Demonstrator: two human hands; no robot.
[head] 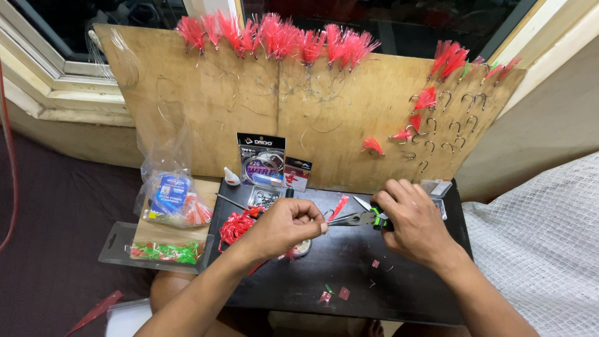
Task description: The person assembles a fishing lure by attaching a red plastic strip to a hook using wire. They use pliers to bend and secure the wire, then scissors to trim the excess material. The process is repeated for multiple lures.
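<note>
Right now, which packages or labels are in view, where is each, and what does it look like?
Wire packet: leaning against the plywood board, rectangular, black and purple with a clear window.
Small card packet: right of the wire packet, red and black.
Clear plastic bag: left of the black tray, holding a blue label.
Blister pack: below the bag, clear, with green pieces.
</note>
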